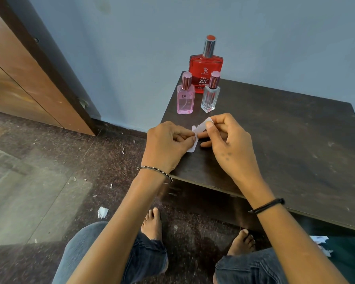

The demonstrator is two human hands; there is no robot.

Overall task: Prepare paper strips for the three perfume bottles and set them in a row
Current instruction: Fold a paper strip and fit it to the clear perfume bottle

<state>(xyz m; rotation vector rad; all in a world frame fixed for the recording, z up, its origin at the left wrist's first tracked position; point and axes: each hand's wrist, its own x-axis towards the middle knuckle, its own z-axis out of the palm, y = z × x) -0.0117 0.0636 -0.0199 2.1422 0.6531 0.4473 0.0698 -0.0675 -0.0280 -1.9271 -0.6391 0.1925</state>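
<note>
- the red bottle [205, 72] is the biggest. it is full of red liquid, has a shiny cap with a red top, and stands at the back corner of the table [285, 144], close to the blue wall [152, 37].
- the pink bottle [185, 101] stands in front of the red one, a bit to the left. it has pink liquid inside and a shiny pink cap.
- the clear bottle [210, 98] stands in front of the red one, a bit to the right. it has the same kind of cap. i cannot tell if there is anything inside.
- all three bottles stand up straight with their caps on. the two small ones are side by side and do not touch.
- the piece of paper [200, 127] is white and thin. it is held up over the table, in front of the small bottles, between the two hands.
- the left hand [168, 144] pinches the lower part of the paper with its thumb and a finger. the other fingers are curled in.
- the right hand [230, 140] pinches the top end of the paper with its thumb and first finger. its other fingers point to the left under the paper.
- both arms reach out over the front edge of the table.
- a white scrap [102, 212] lies on the floor [49, 191] to the left.
</note>
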